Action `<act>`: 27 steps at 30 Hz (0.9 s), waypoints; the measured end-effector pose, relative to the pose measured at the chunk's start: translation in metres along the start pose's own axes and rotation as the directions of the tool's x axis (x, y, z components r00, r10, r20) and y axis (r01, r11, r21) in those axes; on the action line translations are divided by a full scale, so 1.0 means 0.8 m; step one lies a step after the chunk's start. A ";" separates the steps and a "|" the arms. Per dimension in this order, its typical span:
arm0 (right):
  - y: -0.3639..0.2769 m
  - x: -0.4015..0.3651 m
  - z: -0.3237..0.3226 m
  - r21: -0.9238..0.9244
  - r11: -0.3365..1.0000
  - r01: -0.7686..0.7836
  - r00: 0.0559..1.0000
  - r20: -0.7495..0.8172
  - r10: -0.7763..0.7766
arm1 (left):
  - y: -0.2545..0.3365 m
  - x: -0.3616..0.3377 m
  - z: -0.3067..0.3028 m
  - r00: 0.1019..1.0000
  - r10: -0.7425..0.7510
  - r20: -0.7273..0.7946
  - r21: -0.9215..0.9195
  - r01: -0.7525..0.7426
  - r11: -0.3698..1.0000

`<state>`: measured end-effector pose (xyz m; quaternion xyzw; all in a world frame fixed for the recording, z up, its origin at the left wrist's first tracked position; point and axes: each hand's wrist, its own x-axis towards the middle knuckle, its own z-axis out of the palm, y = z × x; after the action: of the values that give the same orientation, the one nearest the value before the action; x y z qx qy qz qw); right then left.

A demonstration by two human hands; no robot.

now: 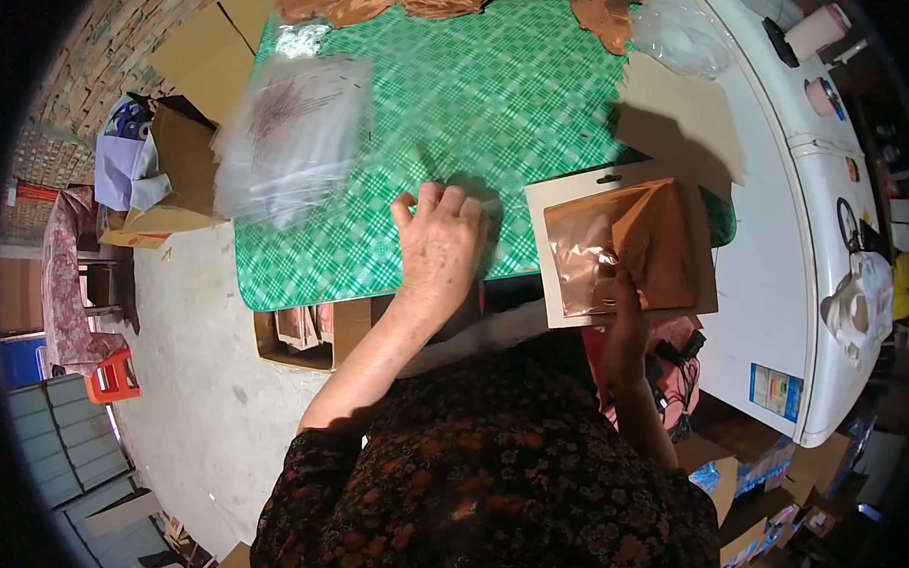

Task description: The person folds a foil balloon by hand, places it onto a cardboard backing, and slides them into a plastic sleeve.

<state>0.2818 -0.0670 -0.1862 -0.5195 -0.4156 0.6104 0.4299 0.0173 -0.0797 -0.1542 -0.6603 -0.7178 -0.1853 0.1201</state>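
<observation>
My left hand (441, 235) is over the near edge of the green checked tablecloth (431, 93), its fingers curled down. Whatever is under those fingers, if anything, is hidden. In my right hand (627, 325) is a beige hang card (564, 313) with a hole at its top edge. A folded copper-coloured foil sheet (666, 251) lies flat against the card, with my thumb pressed on it. Left of my left hand lies a stack of clear plastic bags (294, 138). More beige cards (676, 116) are at the table's right side.
Copper foil pieces (394, 1) lie along the table's far edge, near a clear plastic bag (681, 40). A white fridge (754, 294) borders the right side. An open cardboard box (183, 164) is at the left, and another box (338, 330) is under the table's front edge.
</observation>
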 end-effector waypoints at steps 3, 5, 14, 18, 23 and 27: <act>0.001 0.003 0.000 -0.013 1.000 -0.019 1.000 0.013 0.019 | -0.001 0.000 0.003 1.000 0.005 0.008 0.042 -0.006 0.999; 0.001 0.004 0.001 -0.040 0.999 -0.015 1.000 0.024 0.016 | -0.002 0.001 0.003 1.000 0.005 0.006 0.049 -0.005 0.999; -0.006 0.010 -0.006 0.150 0.989 0.007 0.999 0.030 -0.012 | 0.007 -0.015 -0.021 1.000 0.002 0.023 -0.033 -0.001 0.999; -0.014 0.005 -0.008 0.083 0.996 -0.009 0.999 -0.034 0.011 | -0.002 -0.022 -0.021 0.998 0.053 0.043 -0.068 -0.049 0.996; -0.029 0.006 0.003 0.026 0.999 -0.028 0.998 -0.063 0.029 | 0.000 -0.027 -0.013 0.998 0.022 0.056 -0.234 -0.009 0.972; -0.054 0.002 0.008 -0.094 0.994 0.053 0.998 -0.016 -0.055 | 0.012 -0.035 -0.015 0.999 0.024 0.026 -0.298 -0.015 0.954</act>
<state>0.2792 -0.0535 -0.1451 -0.5333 -0.4537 0.5736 0.4252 0.0286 -0.1095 -0.1541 -0.6806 -0.6769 -0.2802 0.0105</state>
